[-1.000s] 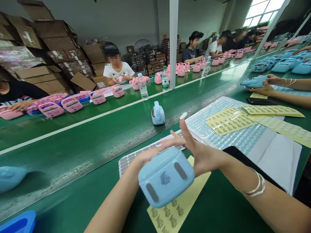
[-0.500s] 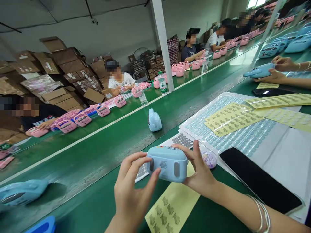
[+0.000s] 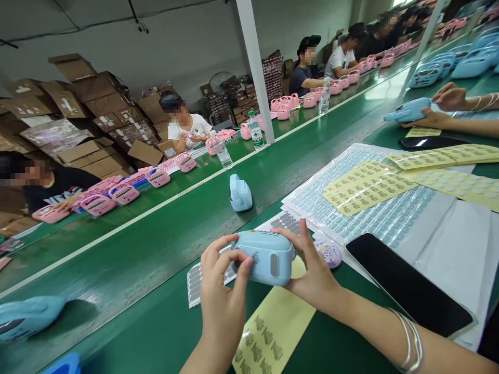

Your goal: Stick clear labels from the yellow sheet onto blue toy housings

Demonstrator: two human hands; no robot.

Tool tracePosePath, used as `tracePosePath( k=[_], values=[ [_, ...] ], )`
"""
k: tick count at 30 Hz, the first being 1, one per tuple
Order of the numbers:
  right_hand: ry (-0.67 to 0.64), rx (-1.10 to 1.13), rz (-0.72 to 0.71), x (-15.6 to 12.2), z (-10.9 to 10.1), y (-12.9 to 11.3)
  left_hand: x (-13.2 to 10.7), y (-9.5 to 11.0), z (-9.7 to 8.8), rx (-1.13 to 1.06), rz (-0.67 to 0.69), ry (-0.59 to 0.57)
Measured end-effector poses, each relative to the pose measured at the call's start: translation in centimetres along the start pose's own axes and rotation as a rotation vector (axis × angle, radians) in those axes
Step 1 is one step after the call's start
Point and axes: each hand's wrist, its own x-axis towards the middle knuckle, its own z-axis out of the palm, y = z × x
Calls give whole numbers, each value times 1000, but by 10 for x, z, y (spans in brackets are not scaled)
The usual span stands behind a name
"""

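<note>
A light blue radio-shaped plastic case (image 3: pixel 263 262) is held up above the green bench, its underside with small print facing me. One grey oval pad (image 3: pixel 274 265) shows at its right end. My right hand (image 3: pixel 317 283) grips that end between thumb and fingers. At the other end, my left hand (image 3: pixel 224 285) is closed, thumb and index fingertips together against the case, covering the left pad. Beneath lie a yellow sticker sheet (image 3: pixel 286 311) with dark printed labels and a sheet of grey oval pads (image 3: pixel 194 284).
A black phone (image 3: pixel 409 285) and a purple round item (image 3: pixel 329 253) lie to the right, near sheets of clear-blue stickers (image 3: pixel 374 218). Another blue case (image 3: pixel 240 193) stands on the green conveyor (image 3: pixel 187 223). A co-worker's hands (image 3: pixel 429 115) hold a blue case at right.
My left thumb and index finger have come together at the case's left end, where they were spread before. The left pad is now covered. My right hand keeps its grip.
</note>
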Motion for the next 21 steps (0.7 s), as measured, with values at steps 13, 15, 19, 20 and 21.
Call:
tracePosePath(
  k=[13, 15, 19, 20, 21],
  values=[
    [62, -16, 78, 1, -3, 11, 1, 13, -21, -188, -202, -66],
    [55, -58, 0, 0, -3, 10, 9, 6, -17, -322, -302, -186],
    [38, -71, -25, -1, 0, 7, 13, -3, -9, -464, -375, -301],
    [35, -65, -14, -1, 0, 7, 13, -3, -9, -469, -385, -306],
    [32, -61, -4, -1, 1, 7, 12, -4, -9, -471, -393, -306]
  ],
)
